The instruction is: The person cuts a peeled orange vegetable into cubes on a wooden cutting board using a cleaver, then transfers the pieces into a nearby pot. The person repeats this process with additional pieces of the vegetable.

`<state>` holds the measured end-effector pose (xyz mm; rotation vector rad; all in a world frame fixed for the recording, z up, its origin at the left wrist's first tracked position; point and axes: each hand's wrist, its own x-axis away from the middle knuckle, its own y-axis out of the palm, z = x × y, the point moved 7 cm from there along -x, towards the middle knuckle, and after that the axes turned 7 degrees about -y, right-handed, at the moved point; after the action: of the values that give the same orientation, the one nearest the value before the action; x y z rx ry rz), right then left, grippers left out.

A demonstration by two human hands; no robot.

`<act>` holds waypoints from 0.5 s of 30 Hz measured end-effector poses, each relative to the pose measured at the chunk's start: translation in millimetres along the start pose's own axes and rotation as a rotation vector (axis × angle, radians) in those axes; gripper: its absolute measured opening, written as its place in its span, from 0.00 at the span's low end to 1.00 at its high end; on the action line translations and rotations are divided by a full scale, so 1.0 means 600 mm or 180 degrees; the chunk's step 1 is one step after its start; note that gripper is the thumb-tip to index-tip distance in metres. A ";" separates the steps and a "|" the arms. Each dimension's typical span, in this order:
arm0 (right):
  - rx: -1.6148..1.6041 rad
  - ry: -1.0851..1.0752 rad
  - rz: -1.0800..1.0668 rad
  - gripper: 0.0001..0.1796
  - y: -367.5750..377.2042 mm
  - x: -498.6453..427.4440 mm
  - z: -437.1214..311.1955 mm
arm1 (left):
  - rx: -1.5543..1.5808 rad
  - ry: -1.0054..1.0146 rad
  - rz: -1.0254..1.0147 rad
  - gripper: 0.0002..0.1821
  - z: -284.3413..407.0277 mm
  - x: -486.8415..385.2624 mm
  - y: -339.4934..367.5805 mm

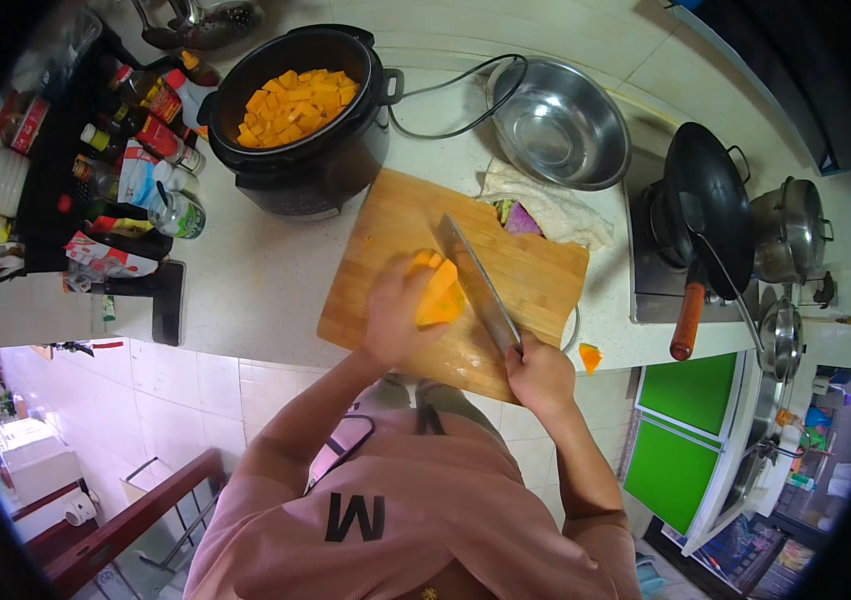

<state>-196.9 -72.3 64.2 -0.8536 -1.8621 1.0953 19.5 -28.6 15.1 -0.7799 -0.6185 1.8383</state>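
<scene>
My left hand (397, 309) grips a chunk of orange pumpkin (442, 297) on the wooden cutting board (410, 206); cuts show along its top. In my right hand (543, 375) is the handle of a kitchen knife (479, 281), a wide-bladed one. Its blade slants across the board just right of the pumpkin, with a narrow gap at the lower part. Beyond the board's left part stands a black electric pressure cooker pot (301, 172), lidless, with many pumpkin cubes (298, 109) inside. A purple and green piece (521, 218) lies at the board's far edge.
A steel basin (560, 124) rests at the back beside a cloth (556, 202) and a black cord (455, 136). On the right, a wok (710, 202) sits on the stove. Sauce bottles (147, 127) crowd the left. A pumpkin scrap (589, 358) lies by the counter's front edge.
</scene>
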 end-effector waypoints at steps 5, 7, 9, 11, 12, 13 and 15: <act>0.0403 -0.0188 0.0037 0.11 0.002 0.004 -0.015 | -0.0079 0.0153 -0.0146 0.37 0.000 0.012 -0.003; 0.0460 -0.0226 0.0051 0.10 -0.003 0.004 -0.018 | -0.0054 0.0402 -0.0103 0.34 0.002 0.010 -0.006; 0.0500 -0.0216 0.0289 0.09 -0.023 0.001 -0.017 | 0.0006 0.0388 -0.0121 0.32 -0.001 0.009 -0.007; 0.0388 -0.0394 0.0573 0.08 -0.047 0.003 -0.026 | 0.0036 0.0358 -0.0170 0.31 -0.002 0.009 -0.006; 0.0335 -0.0480 0.0741 0.07 -0.059 0.005 -0.033 | 0.0032 0.0345 -0.0215 0.31 -0.002 0.009 -0.006; 0.0364 -0.0580 0.0738 0.07 -0.065 0.007 -0.040 | 0.0031 0.0334 -0.0263 0.31 -0.001 0.010 -0.006; 0.0408 -0.0810 0.0781 0.06 -0.078 0.014 -0.056 | 0.0055 0.0481 -0.0406 0.31 0.002 0.007 -0.004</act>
<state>-178.1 -71.7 119.4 -0.9199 -1.9007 1.5200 18.9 -24.0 16.7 -0.8401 -0.5418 1.6498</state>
